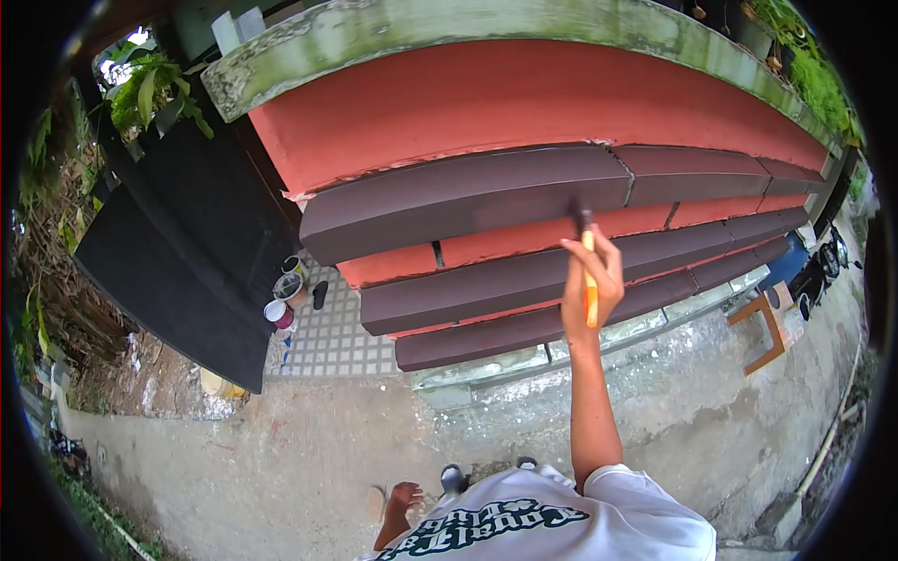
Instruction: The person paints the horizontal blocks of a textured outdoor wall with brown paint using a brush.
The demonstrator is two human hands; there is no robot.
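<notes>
My right hand (pixel 608 279) is closed around a paintbrush (pixel 590 297) with a yellow-orange handle. The dark bristles touch the front face of the upper brown ledge (pixel 440 208), left of a pale joint line. Below it, more brown ledges (pixel 486 279) alternate with bands of salmon-red wall (pixel 402 265). Down at the lower edge of the view, beside the white shirt, my left hand (pixel 406 496) hangs with its fingers loosely apart and nothing visible in it.
Paint containers (pixel 279 312) stand on the checkered tile (pixel 341 332) beside a dark gate panel (pixel 187 252). On the right, a wooden frame (pixel 769 332) rests by the wall near a parked motorbike (pixel 828 266). Concrete ground (pixel 309 449) lies underfoot.
</notes>
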